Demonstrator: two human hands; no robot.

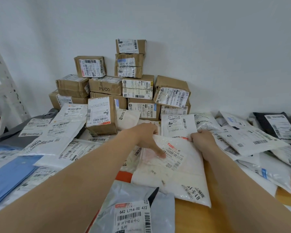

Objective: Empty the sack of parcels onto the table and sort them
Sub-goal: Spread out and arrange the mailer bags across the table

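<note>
Both hands reached forward over a wooden tabletop (191, 221) crowded with parcels. The left hand (144, 137) gripped the far left edge of a white bubble mailer (176, 172), fingers curled over the edge and the thumb (158, 151) pressed flat on its face beside the shipping label (174, 156). The right hand (202, 139) was closed on the same mailer's far right corner, so the mailer was held between the two hands, its near end resting on the tabletop.

Against the white wall (208, 47) stood a stack of brown cardboard boxes (124, 86), several layers high, each with a printed label. One brown box (101, 115) stood in front of the stack, just left of the left hand. White poly mailers (64, 132) lay overlapping on the left, with a blue bag (8, 179) at the left edge and a grey one (15, 140) behind it. More white mailers (252, 142) were heaped on the right, with a black mailer (275, 125) at the far right. A grey mailer (133, 209) labelled "642 L714-00 472" lay nearest the camera, between the forearms. A white perforated shelf upright (5, 81) rose at the left.
</note>
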